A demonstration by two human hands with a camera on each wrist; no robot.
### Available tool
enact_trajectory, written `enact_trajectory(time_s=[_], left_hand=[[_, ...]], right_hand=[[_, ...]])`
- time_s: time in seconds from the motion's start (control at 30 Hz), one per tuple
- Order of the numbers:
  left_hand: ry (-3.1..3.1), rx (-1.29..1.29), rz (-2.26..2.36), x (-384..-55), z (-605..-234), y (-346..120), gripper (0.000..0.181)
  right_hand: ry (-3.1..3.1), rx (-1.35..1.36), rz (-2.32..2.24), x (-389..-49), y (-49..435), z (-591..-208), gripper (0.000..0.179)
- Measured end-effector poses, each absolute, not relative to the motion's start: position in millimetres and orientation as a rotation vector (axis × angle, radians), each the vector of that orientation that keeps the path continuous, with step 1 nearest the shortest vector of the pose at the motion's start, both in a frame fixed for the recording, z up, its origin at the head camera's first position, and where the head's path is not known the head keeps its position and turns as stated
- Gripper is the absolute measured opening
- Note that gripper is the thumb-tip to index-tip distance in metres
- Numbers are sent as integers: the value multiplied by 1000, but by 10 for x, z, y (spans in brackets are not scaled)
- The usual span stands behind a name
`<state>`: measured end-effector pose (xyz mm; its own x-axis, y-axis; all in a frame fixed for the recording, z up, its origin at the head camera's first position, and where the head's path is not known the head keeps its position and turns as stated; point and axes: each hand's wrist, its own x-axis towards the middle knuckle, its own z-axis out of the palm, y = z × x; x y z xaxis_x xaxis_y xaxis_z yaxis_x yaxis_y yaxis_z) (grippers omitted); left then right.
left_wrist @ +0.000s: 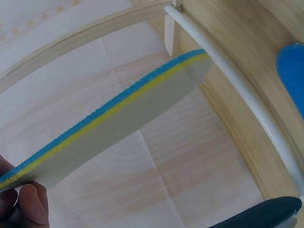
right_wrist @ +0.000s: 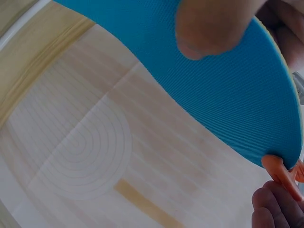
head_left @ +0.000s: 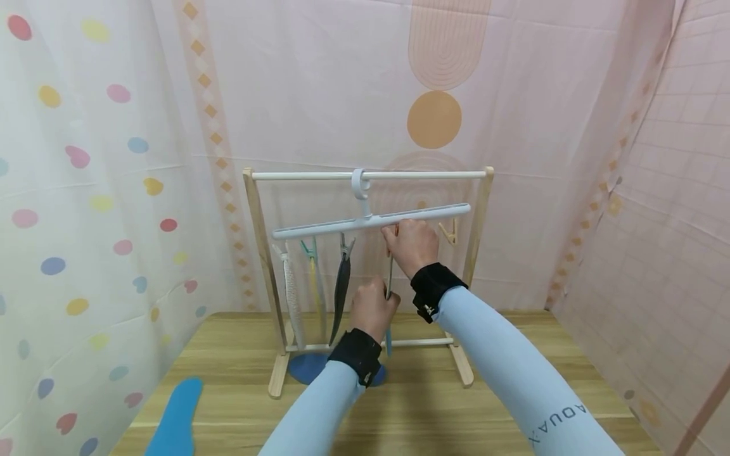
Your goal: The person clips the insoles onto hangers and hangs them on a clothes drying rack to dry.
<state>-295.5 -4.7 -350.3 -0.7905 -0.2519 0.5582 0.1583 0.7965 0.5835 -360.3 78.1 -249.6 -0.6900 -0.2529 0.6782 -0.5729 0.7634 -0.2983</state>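
Left grip (head_left: 373, 310) pinching 1 blue insole (left_wrist: 123, 118), upright below the hanger (head_left: 331, 227), right of its hook. Right grip (head_left: 414, 246) pinching 1 orange peg (right_wrist: 282, 178) at its top end. 3 insoles hang left of it: white insole (head_left: 291, 297), yellow-edged insole (head_left: 316, 291), dark insole (head_left: 342, 285). 1 beige peg (head_left: 450, 233) at right. 1 flat blue sole (head_left: 177, 418) on surface (head_left: 228, 354), left.

Head view is bright; wrist views dimmer; the table (head_left: 228, 361) softly shadowed.
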Motion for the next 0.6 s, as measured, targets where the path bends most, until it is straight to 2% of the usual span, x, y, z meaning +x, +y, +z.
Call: enact_trajectory(time_s=[0.6], left_hand=[[-2431,69,-887,-2936,-3543,-82,25]], right_hand=[[-2341,595,741,-3595,766,-2540,49]])
